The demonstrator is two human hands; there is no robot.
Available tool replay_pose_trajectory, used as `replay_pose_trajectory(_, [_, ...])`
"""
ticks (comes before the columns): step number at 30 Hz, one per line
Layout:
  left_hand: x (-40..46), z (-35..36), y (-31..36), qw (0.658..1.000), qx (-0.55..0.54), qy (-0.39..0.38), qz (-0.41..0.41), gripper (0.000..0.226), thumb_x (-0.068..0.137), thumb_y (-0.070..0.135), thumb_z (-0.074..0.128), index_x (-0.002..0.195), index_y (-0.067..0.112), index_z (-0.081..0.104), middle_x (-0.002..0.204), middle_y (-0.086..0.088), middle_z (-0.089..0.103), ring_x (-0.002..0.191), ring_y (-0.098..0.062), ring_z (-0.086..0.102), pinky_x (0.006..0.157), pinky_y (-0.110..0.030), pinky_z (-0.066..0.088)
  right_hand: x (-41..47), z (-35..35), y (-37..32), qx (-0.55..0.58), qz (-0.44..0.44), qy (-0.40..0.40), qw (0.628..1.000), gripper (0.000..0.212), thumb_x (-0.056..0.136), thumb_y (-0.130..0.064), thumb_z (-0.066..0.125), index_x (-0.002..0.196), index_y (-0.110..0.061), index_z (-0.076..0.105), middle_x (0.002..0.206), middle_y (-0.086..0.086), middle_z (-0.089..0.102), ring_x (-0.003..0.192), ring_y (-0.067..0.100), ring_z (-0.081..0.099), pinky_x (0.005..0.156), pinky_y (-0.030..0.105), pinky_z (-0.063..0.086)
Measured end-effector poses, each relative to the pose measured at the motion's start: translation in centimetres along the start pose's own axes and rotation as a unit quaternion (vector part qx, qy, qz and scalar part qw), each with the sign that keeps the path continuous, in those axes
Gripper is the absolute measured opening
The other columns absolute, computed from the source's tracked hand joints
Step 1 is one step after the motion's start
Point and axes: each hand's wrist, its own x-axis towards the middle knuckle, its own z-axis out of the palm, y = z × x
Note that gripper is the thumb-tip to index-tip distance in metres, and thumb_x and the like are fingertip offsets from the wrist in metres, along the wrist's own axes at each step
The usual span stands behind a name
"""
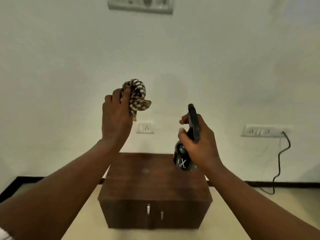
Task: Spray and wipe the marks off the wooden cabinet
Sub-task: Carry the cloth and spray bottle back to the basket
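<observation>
A small dark wooden cabinet (pixel 154 187) with two doors and metal handles stands on the pale floor below me. A faint pale mark (pixel 145 170) shows on its top. My left hand (pixel 116 118) is raised above the cabinet's left side, shut on a bunched checked cloth (pixel 137 96). My right hand (pixel 197 141) grips a black spray bottle (pixel 183 156) by its neck above the cabinet's back right corner, a finger on the trigger. The bottle's nozzle points away from me, toward the wall.
A white wall rises right behind the cabinet, with a socket plate (pixel 145 127) low down. A second socket strip (pixel 259 131) at right has a black cable (pixel 278 161) hanging to the floor. A switch panel (pixel 140 4) sits at the top.
</observation>
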Motion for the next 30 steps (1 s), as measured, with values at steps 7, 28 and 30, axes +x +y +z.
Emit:
replay_pose_trajectory(7, [15.1,-16.8,-0.1,0.995,0.072,0.068,0.011,0.061,0.081,0.009,0.06,0.14,0.007,0.044,0.126,-0.019,0.052,0.097,-0.04,0.049,0.078,-0.045,0.039,13.7,-2.9,-19.6,0.037,-0.091,0.046,0.994,0.02,0.087,-0.018,0.063,0.106,-0.019,0.058,0.096,-0.017,0.062,0.075,0.004,0.058,0.078,0.039,0.055])
replay_pose_trajectory(28, [14.8,-26.7,-20.4,0.981,0.178,-0.003,-0.074,0.051,0.085,0.017,0.054,0.135,0.011,0.045,0.126,-0.012,0.05,0.103,-0.032,0.048,0.084,-0.039,0.037,15.0,17.8,-31.8,0.056,-0.096,-0.051,0.992,0.028,0.085,-0.023,0.061,0.112,-0.014,0.059,0.098,-0.016,0.064,0.083,-0.004,0.059,0.084,0.032,0.052])
replay_pose_trajectory(30, [13.9,-25.9,-23.9,0.98,0.181,-0.01,-0.077,0.048,0.087,0.02,0.052,0.134,0.01,0.046,0.125,-0.013,0.05,0.103,-0.033,0.048,0.084,-0.04,0.037,14.4,21.5,-31.3,0.058,-0.083,-0.06,0.993,0.028,0.085,-0.023,0.061,0.112,-0.015,0.059,0.098,-0.016,0.064,0.085,0.001,0.061,0.085,0.034,0.053])
